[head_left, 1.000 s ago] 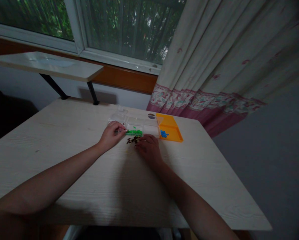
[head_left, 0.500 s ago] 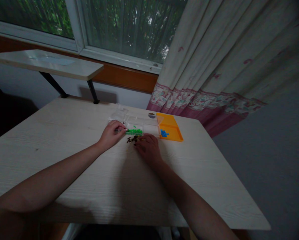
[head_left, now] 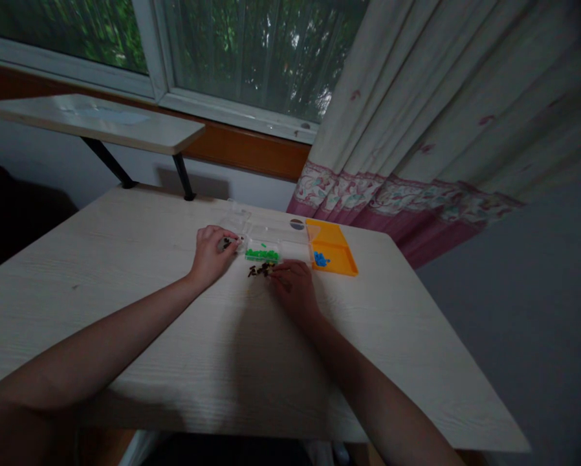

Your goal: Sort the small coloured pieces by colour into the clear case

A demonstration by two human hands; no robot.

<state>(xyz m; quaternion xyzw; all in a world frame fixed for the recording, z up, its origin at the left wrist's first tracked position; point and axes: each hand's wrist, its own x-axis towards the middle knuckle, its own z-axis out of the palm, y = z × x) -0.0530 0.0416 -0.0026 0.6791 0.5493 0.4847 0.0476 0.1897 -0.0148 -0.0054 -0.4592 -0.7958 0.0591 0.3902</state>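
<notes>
Near the far side of the tabletop point(head_left: 125, 310), just before the clear box point(head_left: 290, 234), lie the dark beads point(head_left: 259, 270): tiny, hard and light, I judge, apt to roll, best nipped singly between fingertips. My left hand point(head_left: 211, 251) pinches a few over the box; my right hand point(head_left: 294, 285) lays its fingers together at the pile, gripping or not I cannot tell. Smooth pale wood, dim room.

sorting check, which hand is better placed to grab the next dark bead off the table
Likely right: the right hand rests beside the dark beads; the left hand is at the clear box.
</notes>
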